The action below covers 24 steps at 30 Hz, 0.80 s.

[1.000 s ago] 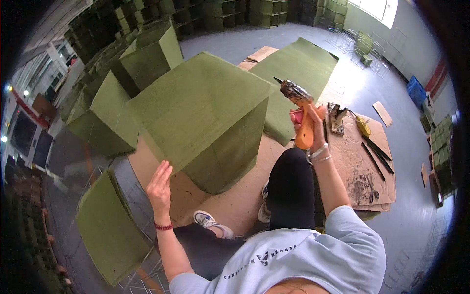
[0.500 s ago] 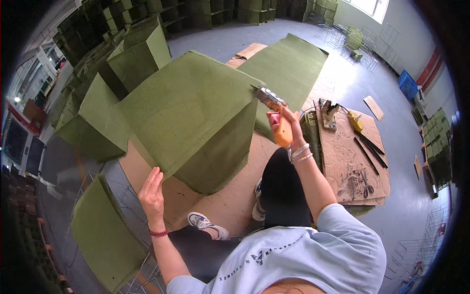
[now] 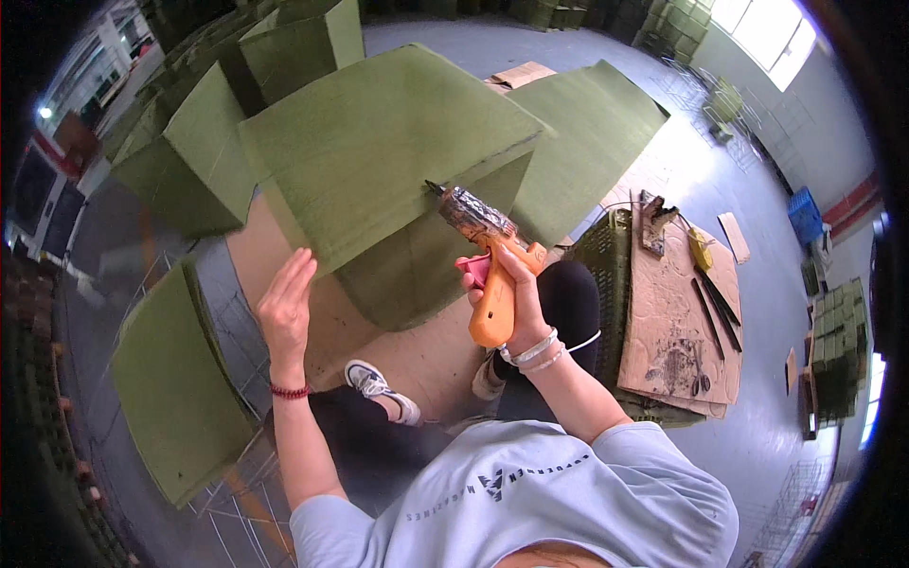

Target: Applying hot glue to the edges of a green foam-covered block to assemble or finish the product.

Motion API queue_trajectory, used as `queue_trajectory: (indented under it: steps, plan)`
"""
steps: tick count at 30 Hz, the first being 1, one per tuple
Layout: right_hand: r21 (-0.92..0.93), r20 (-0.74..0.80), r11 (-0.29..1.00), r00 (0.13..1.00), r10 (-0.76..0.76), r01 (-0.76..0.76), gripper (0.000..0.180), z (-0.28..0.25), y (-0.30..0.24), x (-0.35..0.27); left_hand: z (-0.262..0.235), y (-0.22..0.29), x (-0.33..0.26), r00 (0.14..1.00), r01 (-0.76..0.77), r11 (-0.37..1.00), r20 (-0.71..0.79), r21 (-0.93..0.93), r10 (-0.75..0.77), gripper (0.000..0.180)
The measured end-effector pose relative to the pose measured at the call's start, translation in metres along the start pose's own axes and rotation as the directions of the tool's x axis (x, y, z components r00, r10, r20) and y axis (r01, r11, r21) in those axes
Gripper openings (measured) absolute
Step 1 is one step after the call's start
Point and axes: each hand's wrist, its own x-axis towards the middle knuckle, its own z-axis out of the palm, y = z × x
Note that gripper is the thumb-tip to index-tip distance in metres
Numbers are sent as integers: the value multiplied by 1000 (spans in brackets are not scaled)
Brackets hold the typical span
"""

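A large green box [image 3: 388, 142] of stiff sheet material stands in front of me, its broad top panel slanting toward me. My right hand [image 3: 523, 293] grips an orange glue gun [image 3: 496, 305] with a red trigger. Foil wraps the gun's front part, and its dark tip points up and left over the panel's near edge; whether it touches cannot be made out. Beside the panel's near left corner, my left hand [image 3: 286, 308] is held with fingers stretched out and nothing in them.
Cardboard [image 3: 677, 327] on a green crate [image 3: 606, 275] at right carries a stand, dark sticks, a yellow-handled tool and scissors. A flat green sheet [image 3: 587, 142] lies beyond the box. More green boxes [image 3: 204, 151] stand at left, near green panels [image 3: 175, 379] on a wire frame.
The glue gun has come from the panel's far right corner toward me and to the left, along the near edge. My left hand stays by the near left corner. The whole view has shifted.
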Motion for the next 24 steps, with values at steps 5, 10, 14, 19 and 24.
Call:
queue_trajectory:
  steps: [5, 10, 14, 19, 24]
  plan:
    - [-33, 53, 998, 997, 58, -56, 32, 17, 30, -9, -3, -3, -4, 998, 37, 997, -45, -66, -40, 28]
    - [-61, 65, 991, 990, 126, -122, 33, 32, 58, -22, -4, 0, -5, 993, 63, 995, -97, -74, -70, 20]
    - [-91, 92, 986, 985, 146, -137, 31, 41, 71, -26, -11, -4, -11, 973, 180, 975, -122, -131, -196, 16]
    - [-155, 81, 976, 983, 166, -152, 30, 44, 87, -30, -21, -12, -15, 904, 326, 922, -218, -209, -368, 13]
    - [-203, 106, 945, 954, 282, -256, 29, 55, 98, -37, -18, -29, -12, 839, 378, 862, -269, -338, -473, 17]
